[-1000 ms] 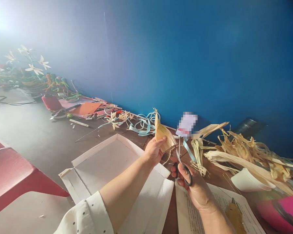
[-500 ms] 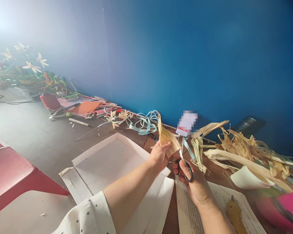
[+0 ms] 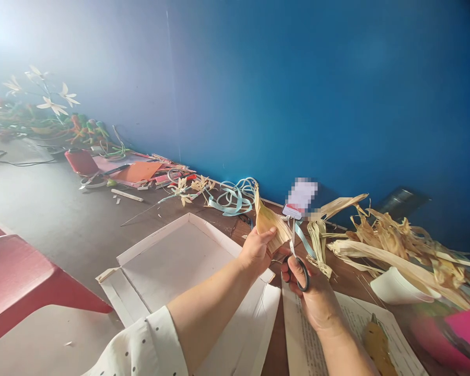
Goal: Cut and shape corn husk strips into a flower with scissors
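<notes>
Head view: the left hand (image 3: 254, 251) pinches a dried corn husk (image 3: 269, 222) upright above the worktop (image 3: 78, 230), just beyond the far corner of the flattened white box (image 3: 180, 261). The right hand (image 3: 311, 295) is closed through the black handles of the scissors (image 3: 297, 261), whose blades meet the husk's lower edge. Right of the box lie a printed sheet (image 3: 329, 334), a pile of loose husks (image 3: 391, 240) and a white cup (image 3: 395, 287). Beyond the box sits curled blue ribbon (image 3: 233, 198).
</notes>
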Demonstrator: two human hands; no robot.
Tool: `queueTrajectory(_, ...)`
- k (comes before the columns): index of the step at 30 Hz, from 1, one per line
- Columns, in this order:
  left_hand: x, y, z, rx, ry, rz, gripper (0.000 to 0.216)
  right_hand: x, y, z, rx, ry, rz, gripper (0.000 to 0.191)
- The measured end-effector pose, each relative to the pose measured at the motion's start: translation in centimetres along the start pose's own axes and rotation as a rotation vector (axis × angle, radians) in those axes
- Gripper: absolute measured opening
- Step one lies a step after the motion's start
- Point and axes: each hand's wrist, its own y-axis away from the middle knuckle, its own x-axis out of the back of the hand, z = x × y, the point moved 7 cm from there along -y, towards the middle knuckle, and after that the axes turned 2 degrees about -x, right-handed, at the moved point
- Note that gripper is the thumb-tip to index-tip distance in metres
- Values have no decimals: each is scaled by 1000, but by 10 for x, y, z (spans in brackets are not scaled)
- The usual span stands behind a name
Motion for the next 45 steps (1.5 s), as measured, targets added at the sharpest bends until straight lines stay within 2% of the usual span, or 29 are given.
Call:
queueTrajectory(8,-1,4,1,30,-6,6,41,1,0,0,-8,-26,46,36)
queueTrajectory(24,-2,-2,3,-22,18,-42,40,-1,5,-7,-39,-103,45,39)
queueTrajectory(34,-1,-2,9,20,24,-5,40,0,7,-10,-54,-109,57,42)
queueTrajectory(41,1,-6,9,4,23,-32,43,0,6,-13,-33,-82,46,33)
queueTrajectory(45,3,-7,9,-8,16,-53,42,0,6,-13,-22,-64,34,33)
